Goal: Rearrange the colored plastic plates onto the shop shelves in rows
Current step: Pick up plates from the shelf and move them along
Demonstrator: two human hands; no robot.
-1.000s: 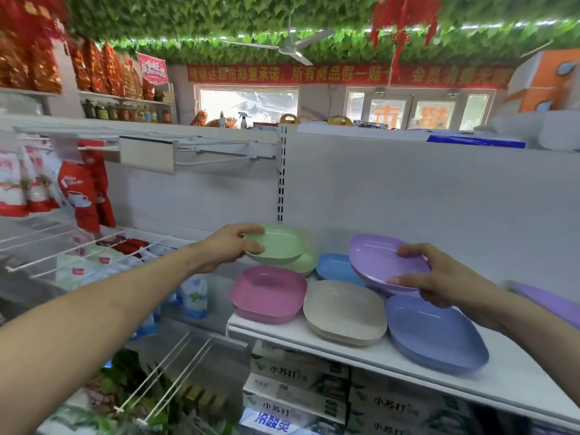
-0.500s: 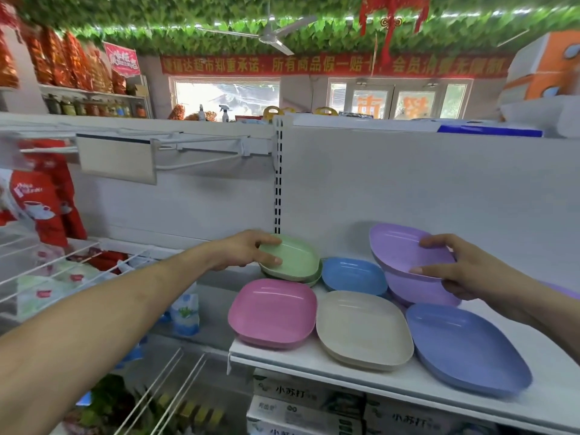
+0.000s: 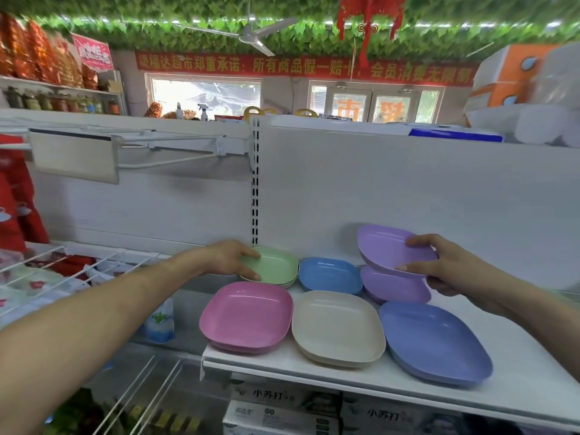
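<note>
Shelf: white shop shelf (image 3: 533, 356) against a white back panel, carrying all the plates in two rough rows.
Boxes: printed cartons (image 3: 282, 416) stacked on the level beneath the shelf.
Periwinkle plate (image 3: 436, 342): front row, right end, flat, set at an angle to the shelf edge.
Beige plate (image 3: 337, 328): front row, middle, flat, just beside the periwinkle plate.
Pink plate (image 3: 246, 315): front row, left end, its left side reaching the shelf's end, close against the beige plate.
Upper lilac plate (image 3: 384, 246): back row, right, lifted and tilted, left side higher, over a second lilac one.
Lower lilac plate (image 3: 392, 288): flat on the shelf under the raised one, behind the periwinkle plate.
Blue plate (image 3: 329, 274): back row, middle, flat, between the green and lilac plates.
Green plate (image 3: 276, 265): back row, left, by the slotted upright, sitting on another plate's rim; how many lie below is hard to make out.
Right hand (image 3: 448, 268): clamped on the upper lilac plate's right rim, fingers over the top edge, thumb at the near edge.
Left hand (image 3: 229, 259): arm stretched forward, fingers curled round the green plate's left rim.
</note>
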